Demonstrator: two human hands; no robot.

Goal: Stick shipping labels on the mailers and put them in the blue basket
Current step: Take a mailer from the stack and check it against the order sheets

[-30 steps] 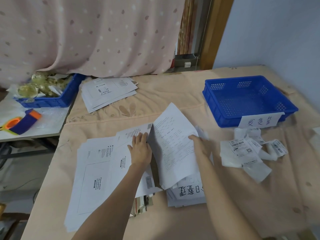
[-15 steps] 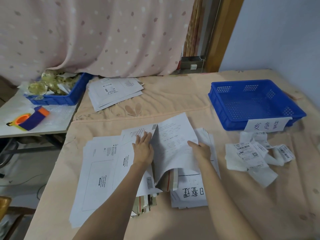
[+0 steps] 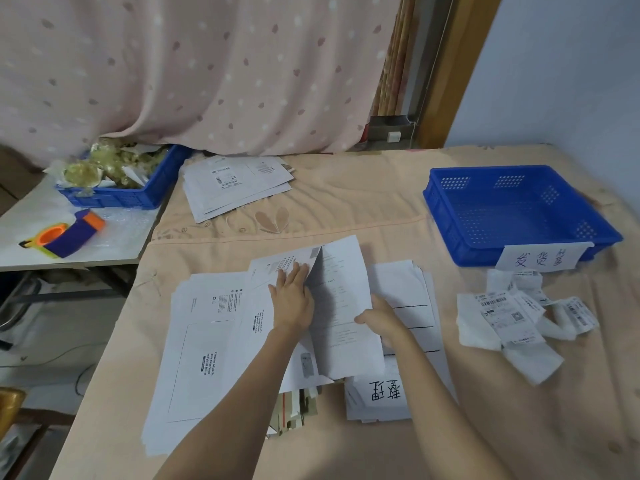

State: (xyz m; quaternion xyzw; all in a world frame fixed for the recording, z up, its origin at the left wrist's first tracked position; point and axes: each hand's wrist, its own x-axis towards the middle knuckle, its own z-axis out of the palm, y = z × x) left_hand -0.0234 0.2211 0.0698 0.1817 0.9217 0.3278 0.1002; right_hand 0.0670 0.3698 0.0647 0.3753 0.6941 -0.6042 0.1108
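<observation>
— White mailers are lying in a loose heap point(image 3: 207, 341) on the peach cloth point(image 3: 346, 195). What is the person doing with them?

— Separating one. The left hand point(image 3: 292, 299) is lying flat, fingers straight and close together, pressing down on the heap. The right hand point(image 3: 381, 318) is pinching the right edge of a lifted mailer point(image 3: 343, 299), thumb on top; its other fingers are hidden under the sheet.

— How should this step go?

— I'd judge the left palm should be holding the heap firmly while the right peels only the top piece away, so nothing beneath is dragging along. Then it wants laying flat on bare cloth, the side with the waybill box facing up, before a label is going on.

— Which way is that mailer pointing?

— Its long axis is running roughly away from the person, leaning slightly to the right at the far end. It's tilting up like an opened page, hinged along its left edge beside the left hand's fingertips, with the right edge raised.

— And the rest of the job?

— Labels point(image 3: 509, 313) are sitting in a crumpled pile to the right of the right hand, apart from the heap. The blue basket point(image 3: 450, 216) is standing beyond them, holding nothing that I can see, so the sticking seems not yet begun.
</observation>
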